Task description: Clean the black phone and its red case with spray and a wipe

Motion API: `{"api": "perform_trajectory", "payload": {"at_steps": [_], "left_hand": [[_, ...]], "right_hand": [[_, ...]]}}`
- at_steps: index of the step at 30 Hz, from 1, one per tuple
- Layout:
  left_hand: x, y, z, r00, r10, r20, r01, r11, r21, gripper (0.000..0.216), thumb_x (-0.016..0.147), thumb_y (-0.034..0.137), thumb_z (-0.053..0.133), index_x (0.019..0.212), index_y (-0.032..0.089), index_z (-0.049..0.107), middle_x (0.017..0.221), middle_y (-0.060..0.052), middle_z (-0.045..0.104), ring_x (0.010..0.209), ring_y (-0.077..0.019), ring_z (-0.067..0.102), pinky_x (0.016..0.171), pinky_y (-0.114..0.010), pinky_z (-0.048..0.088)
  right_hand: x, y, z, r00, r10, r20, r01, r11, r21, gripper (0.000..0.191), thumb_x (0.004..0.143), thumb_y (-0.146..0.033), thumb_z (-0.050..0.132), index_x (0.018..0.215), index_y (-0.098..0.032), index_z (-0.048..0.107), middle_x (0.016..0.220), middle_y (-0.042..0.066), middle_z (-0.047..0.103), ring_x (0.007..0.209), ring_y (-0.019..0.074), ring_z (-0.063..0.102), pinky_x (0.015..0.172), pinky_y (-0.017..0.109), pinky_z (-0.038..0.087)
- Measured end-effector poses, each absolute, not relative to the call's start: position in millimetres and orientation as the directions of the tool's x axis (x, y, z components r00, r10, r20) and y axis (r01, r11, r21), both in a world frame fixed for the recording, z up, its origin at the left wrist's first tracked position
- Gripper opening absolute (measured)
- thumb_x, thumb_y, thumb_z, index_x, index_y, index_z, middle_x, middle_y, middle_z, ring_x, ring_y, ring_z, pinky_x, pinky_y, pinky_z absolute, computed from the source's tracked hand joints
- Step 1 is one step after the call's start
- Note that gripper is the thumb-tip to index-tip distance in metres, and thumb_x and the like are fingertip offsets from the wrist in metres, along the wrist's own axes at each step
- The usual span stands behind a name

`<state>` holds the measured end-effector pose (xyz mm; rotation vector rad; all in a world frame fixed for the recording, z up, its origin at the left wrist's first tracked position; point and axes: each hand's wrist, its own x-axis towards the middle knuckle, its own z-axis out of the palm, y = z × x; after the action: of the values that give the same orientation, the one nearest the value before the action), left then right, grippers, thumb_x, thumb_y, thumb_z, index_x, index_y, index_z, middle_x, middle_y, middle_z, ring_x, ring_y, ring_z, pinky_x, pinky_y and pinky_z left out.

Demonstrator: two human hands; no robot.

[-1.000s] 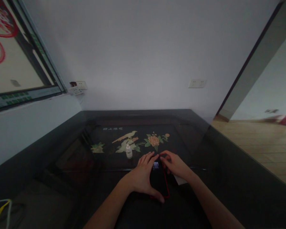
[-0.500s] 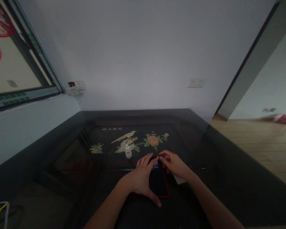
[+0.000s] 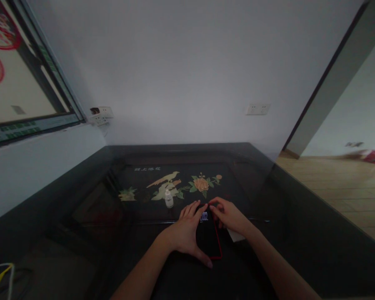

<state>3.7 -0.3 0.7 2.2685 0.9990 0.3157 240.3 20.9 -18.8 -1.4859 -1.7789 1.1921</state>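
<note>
A phone (image 3: pixel 208 239) with a red edge lies screen up on the dark table, pale digits lit near its top. My left hand (image 3: pixel 185 233) spans its left side, fingers at the top edge and thumb by the bottom edge, holding it. At the top right corner, the thumb and index finger of my right hand (image 3: pixel 228 214) are pinched together; whatever lies between them is too small to make out. Partly under my right wrist is a white flat piece (image 3: pixel 236 236). Beyond my left hand a small clear bottle (image 3: pixel 169 199) with a white cap stands upright.
The glossy black table (image 3: pixel 300 233) has a bird-and-flower picture (image 3: pixel 201 184) in its top. Wall sockets (image 3: pixel 258 109) are at the back, with a window (image 3: pixel 28 79) to the left. A yellow and white cable (image 3: pixel 1 277) shows at the lower left.
Both hands stay at the phone in nearly the same pose. The whole view has shifted very slightly; the bottle and white piece have not moved on the table.
</note>
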Motion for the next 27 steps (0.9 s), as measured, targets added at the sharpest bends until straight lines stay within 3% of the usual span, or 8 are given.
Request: {"api": "perform_trajectory", "payload": {"at_steps": [3, 7, 9, 14, 21, 27], "left_hand": [[4.6, -1.7, -1.4, 0.666, 0.746, 0.001, 0.559, -0.5, 0.661, 0.15, 0.037, 0.071, 0.09, 0.162, 0.027, 0.02, 0.17, -0.015, 0.008, 0.155, -0.0448, 0.006, 0.122, -0.064, 0.018], [20.9, -6.1, -5.7, 0.553, 0.831, 0.063, 0.6, -0.45, 0.662, 0.11, 0.071, 0.073, 0.072, 0.159, 0.021, 0.03, 0.166, -0.016, 0.026, 0.154, -0.0376, 0.02, 0.122, -0.058, 0.025], [35.8, -8.3, -9.9, 0.485, 0.868, 0.108, 0.639, -0.436, 0.633, 0.094, 0.08, 0.065, 0.068, 0.155, 0.017, 0.038, 0.161, -0.018, 0.035, 0.151, -0.0366, 0.026, 0.122, -0.055, 0.027], [68.4, -8.6, -25.5, 0.24, 0.946, 0.218, 0.711, -0.325, 0.623, 0.064, 0.083, 0.038, 0.065, 0.14, 0.012, 0.052, 0.146, -0.021, 0.048, 0.142, -0.0362, 0.039, 0.118, -0.053, 0.034], [78.2, -4.5, -37.0, 0.136, 0.936, 0.324, 0.718, -0.318, 0.619, 0.063, 0.069, 0.029, 0.074, 0.126, 0.013, 0.053, 0.136, -0.019, 0.052, 0.136, -0.0368, 0.043, 0.115, -0.054, 0.036], [81.6, -4.3, -36.6, 0.079, 0.927, 0.367, 0.691, -0.316, 0.65, 0.071, 0.066, 0.024, 0.073, 0.131, 0.011, 0.045, 0.132, -0.02, 0.052, 0.131, -0.0365, 0.046, 0.112, -0.053, 0.038]], "right_hand": [[239.3, 20.1, -16.8, -0.273, 0.951, -0.145, 0.492, 0.008, -0.871, 0.028, 0.101, -0.043, 0.05, 0.116, -0.022, 0.058, 0.068, -0.002, 0.067, 0.047, 0.0133, 0.065, 0.04, 0.019, 0.048], [238.5, 19.7, -13.5, -0.285, 0.95, -0.131, 0.494, 0.028, -0.869, 0.028, 0.102, -0.043, 0.047, 0.118, -0.022, 0.057, 0.069, -0.002, 0.067, 0.049, 0.0141, 0.066, 0.041, 0.019, 0.047], [238.6, 20.1, -13.6, -0.288, 0.949, -0.125, 0.502, 0.039, -0.864, 0.027, 0.102, -0.042, 0.048, 0.118, -0.022, 0.058, 0.068, -0.001, 0.068, 0.048, 0.0142, 0.066, 0.042, 0.02, 0.047], [238.8, 21.1, -14.3, -0.282, 0.958, -0.045, 0.553, 0.124, -0.824, 0.027, 0.101, -0.043, 0.049, 0.11, -0.022, 0.063, 0.069, 0.0, 0.07, 0.053, 0.0146, 0.066, 0.05, 0.023, 0.047], [237.7, 22.1, -11.5, -0.205, 0.978, 0.045, 0.616, 0.165, -0.77, 0.028, 0.1, -0.043, 0.05, 0.099, -0.021, 0.068, 0.074, 0.002, 0.071, 0.064, 0.0169, 0.067, 0.06, 0.026, 0.044], [237.5, 23.5, -15.0, -0.208, 0.976, 0.066, 0.632, 0.185, -0.753, 0.026, 0.099, -0.042, 0.052, 0.097, -0.021, 0.068, 0.072, 0.002, 0.07, 0.065, 0.0172, 0.065, 0.06, 0.026, 0.041]]}}
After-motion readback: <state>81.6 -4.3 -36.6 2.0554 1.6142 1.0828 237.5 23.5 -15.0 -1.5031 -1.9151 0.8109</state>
